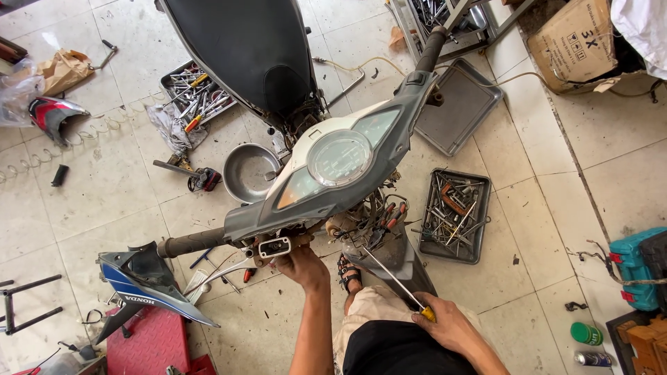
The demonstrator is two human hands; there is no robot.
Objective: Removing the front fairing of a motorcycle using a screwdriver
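A stripped motorbike stands in front of me, its grey handlebar with a round speedometer point(339, 158) running from a left grip point(189, 243) to a right grip point(432, 47). My left hand point(303, 264) reaches up under the handlebar, fingers against the open brake-fluid reservoir point(275, 247). My right hand point(445, 325) grips the yellow handle of a long screwdriver point(389, 276), whose shaft points up into the exposed wiring below the dash. The black seat point(243, 48) lies beyond.
Tool trays point(455, 217) point(194, 90) sit right and upper left, an empty tray point(462, 104) behind. A metal bowl point(249, 172), blue fairing panel point(149, 285), red ramp point(149, 344), cardboard box point(573, 45), teal case point(636, 267) and spray cans point(587, 335) surround the bike.
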